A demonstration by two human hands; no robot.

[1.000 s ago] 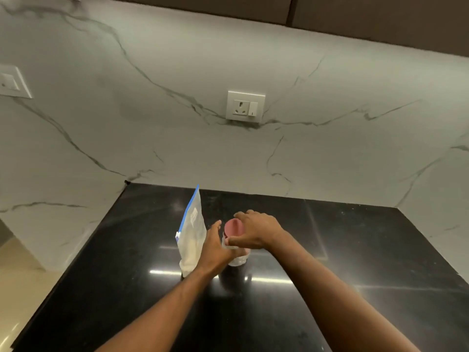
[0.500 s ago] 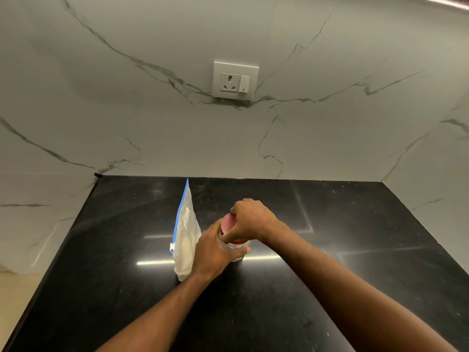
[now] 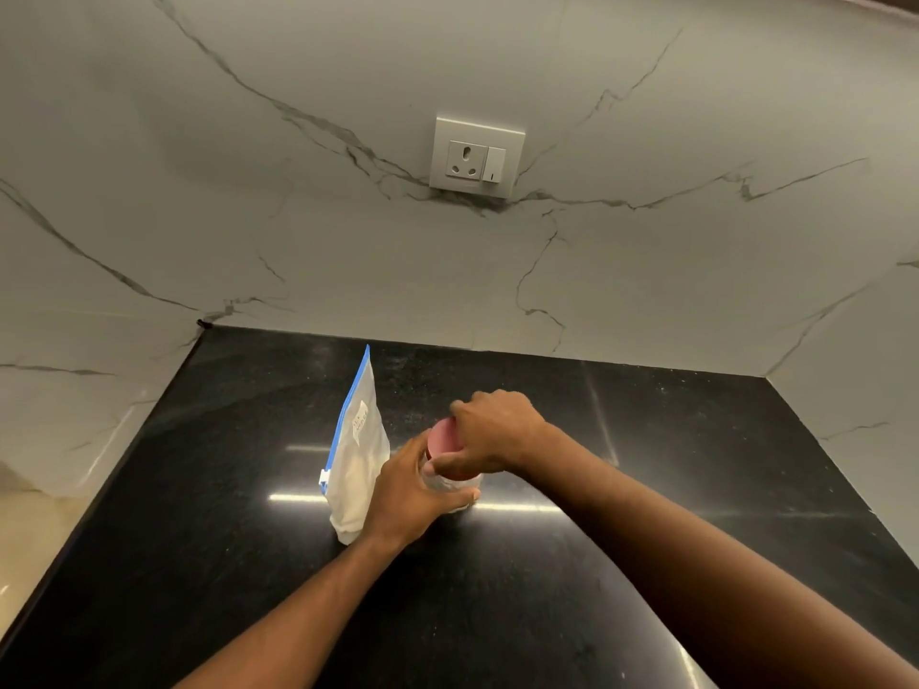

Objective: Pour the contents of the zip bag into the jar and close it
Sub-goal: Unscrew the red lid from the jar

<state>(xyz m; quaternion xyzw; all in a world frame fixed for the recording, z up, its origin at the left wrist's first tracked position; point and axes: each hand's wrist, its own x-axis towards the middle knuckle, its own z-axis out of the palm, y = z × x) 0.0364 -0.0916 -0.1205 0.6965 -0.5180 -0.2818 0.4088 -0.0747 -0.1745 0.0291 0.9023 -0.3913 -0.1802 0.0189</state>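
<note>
Black counter: one zip bag, one jar, two hands.

Glossy black countertop, grey-veined marble wall, white socket

Both forearms are bare up to the frame's lower edge, with no sleeves showing. The left hand and right hand wear no gloves. No rings, watch or wristbands show on either wrist.
</note>
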